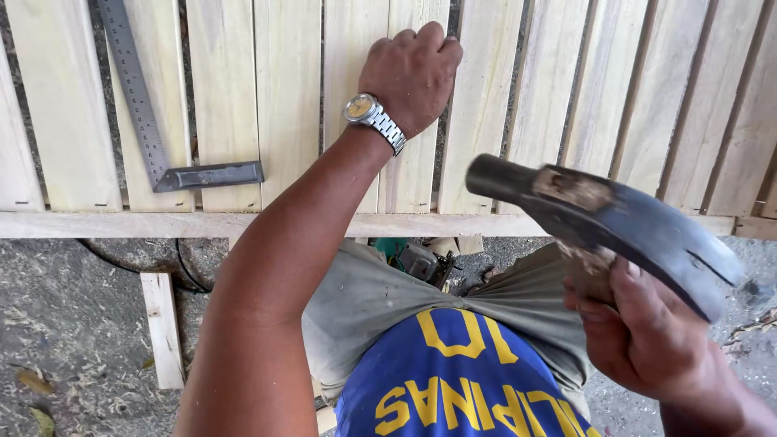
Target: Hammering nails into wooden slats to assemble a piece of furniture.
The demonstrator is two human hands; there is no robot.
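Observation:
My left hand (413,73), with a metal wristwatch (368,113) on the wrist, rests as a closed fist on a pale wooden slat (405,170). Whether it pinches anything small is hidden. My right hand (639,332) grips the wooden handle of a dark steel claw hammer (615,218), raised close to the camera at the right, its round face pointing left above the slats. The slats lie side by side across a wooden cross rail (121,224).
A steel try square (154,137) lies on the slats at upper left. A short wood offcut (162,328) lies on the concrete floor with sawdust and a black cable. A small power tool (417,260) shows below the rail by my knees.

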